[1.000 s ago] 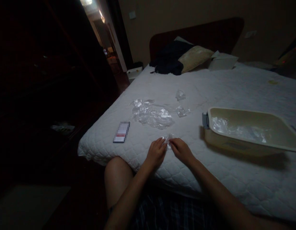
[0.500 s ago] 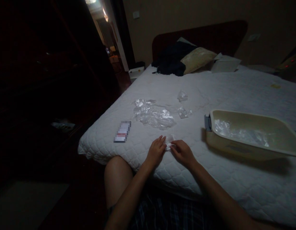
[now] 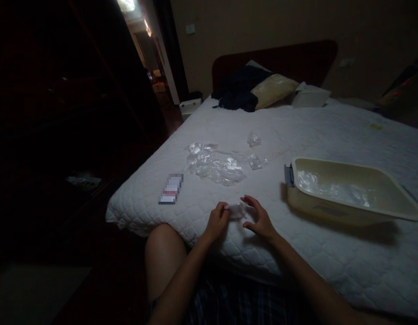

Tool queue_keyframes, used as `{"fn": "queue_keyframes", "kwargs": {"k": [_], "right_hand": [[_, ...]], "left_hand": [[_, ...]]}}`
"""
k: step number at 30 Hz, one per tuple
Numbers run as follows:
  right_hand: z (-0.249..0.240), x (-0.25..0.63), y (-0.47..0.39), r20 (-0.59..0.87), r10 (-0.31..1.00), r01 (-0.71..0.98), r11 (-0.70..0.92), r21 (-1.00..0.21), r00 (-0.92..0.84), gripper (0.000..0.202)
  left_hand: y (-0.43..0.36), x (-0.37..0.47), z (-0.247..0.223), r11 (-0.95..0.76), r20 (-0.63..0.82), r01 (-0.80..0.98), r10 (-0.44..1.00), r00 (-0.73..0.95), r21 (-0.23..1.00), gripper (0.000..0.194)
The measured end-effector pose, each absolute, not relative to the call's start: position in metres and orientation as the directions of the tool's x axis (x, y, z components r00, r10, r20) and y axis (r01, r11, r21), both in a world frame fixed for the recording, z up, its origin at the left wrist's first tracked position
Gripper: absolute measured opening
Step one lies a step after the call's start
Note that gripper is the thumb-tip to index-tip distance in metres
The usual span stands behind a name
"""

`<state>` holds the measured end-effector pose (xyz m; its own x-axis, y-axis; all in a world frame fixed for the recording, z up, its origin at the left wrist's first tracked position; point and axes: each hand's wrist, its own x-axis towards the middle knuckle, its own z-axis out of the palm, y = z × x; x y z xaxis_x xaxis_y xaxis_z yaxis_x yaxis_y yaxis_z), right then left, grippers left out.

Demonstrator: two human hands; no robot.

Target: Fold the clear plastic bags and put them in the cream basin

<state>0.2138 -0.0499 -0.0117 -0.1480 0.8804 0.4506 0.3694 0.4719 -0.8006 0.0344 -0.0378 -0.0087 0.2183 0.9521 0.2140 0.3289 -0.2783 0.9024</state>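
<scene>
Between my hands, just above the near part of the bed, is a small clear plastic bag (image 3: 236, 210), partly crumpled. My left hand (image 3: 218, 220) pinches its left end. On its other side my right hand (image 3: 260, 218) has thumb and fingers spread apart around the bag's right end, not closed on it. Beyond my hands lies a spread of crumpled clear plastic bags (image 3: 215, 166) on the quilted white bedcover (image 3: 195, 216). Two smaller pieces of clear plastic, a near one (image 3: 256, 161) and a far one (image 3: 254, 139), lie to the right of that spread.
A cream plastic bin (image 3: 333, 212) with a grey latch and clear plastic inside stands on the right. A phone (image 3: 171, 188) with a blurred screen lies left. Dark clothing (image 3: 241, 88), a beige pillow (image 3: 274, 90) and a white box (image 3: 310, 96) sit near the headboard (image 3: 306, 58).
Both hands were down on the plastic bag against the bed. Now the left hand has lifted it by one end, and the right hand has let go and opened.
</scene>
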Motion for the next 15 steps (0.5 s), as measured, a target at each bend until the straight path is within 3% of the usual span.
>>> {"fn": "queue_keyframes", "kwargs": {"k": [3,8,15], "right_hand": [[-0.007,0.21,-0.053,0.307,0.946,0.25,0.324,-0.912,-0.105,0.074],[-0.003,0.208,-0.05,0.116,0.992,0.179,0.122,-0.976,-0.042,0.041],[0.0,0.21,-0.053,0.049,0.994,0.145,0.062,-0.987,-0.095,0.026]], "left_hand": [[-0.037,0.037,-0.002,-0.201,0.16,0.201,0.966,0.204,0.959,0.009],[-0.037,0.038,0.001,-0.118,0.094,0.102,0.973,0.213,0.988,0.014],[-0.035,0.043,-0.007,-0.071,0.052,0.071,0.968,0.244,0.995,0.022]]}}
